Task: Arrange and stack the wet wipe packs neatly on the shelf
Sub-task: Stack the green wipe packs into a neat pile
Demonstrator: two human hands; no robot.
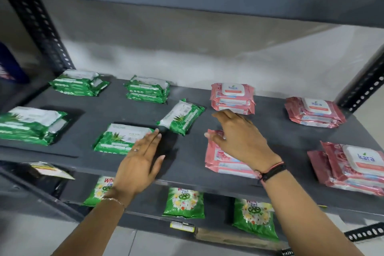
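Your left hand: flat, fingers spread, holding nothing, just beside the front green pack stack | your right hand: spread wide above the pink pack stack | tilted green pack lies between them on the shelf.

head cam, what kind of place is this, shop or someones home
Probably a shop or stockroom: a slotted-angle metal shelf carries repeated stacks of green wipe packs and pink wipe packs, with identical green bags below.
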